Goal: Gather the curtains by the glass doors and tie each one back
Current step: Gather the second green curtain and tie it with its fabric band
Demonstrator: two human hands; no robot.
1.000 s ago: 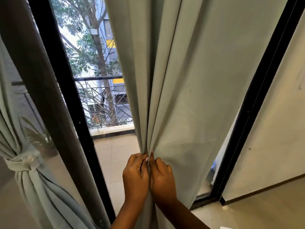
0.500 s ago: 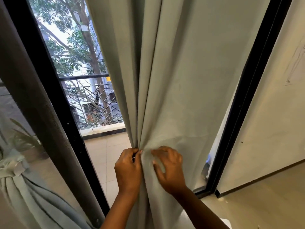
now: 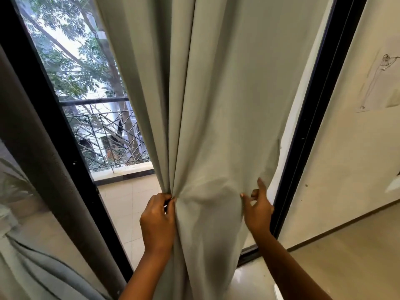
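Curtain (image 3: 227,100) fabric, pale grey-green, hung in long folds in front of you, between the black door frame (image 3: 320,118) on the right and the black mullion (image 3: 54,131) on the left. Your left hand (image 3: 159,221) was curled tight round the gathered pleats at the curtain's left side, thumb and fingers bunching several folds together at about waist height. Your right hand (image 3: 258,210) was at the curtain's right edge, just beside the door frame; the thumb and a bent finger pinched the hem, while the forefinger stood straight up along the edge. Between your two hands the cloth was stretched flat, with a shallow crease sagging across it. You could not see the curtain's bottom, which fell below the picture.

At the lower left, behind the glass pane (image 3: 28,191) or mirrored in it, a second curtain (image 3: 36,269) showed as a blurred bundle; whether it was tied you could not tell. Through the open gap you looked onto a tiled balcony floor (image 3: 127,204), a black metal railing (image 3: 104,135) and a tree (image 3: 71,57) beyond it. A pale wall (image 3: 357,148) on your right carried a faint pencil sketch (image 3: 378,83).
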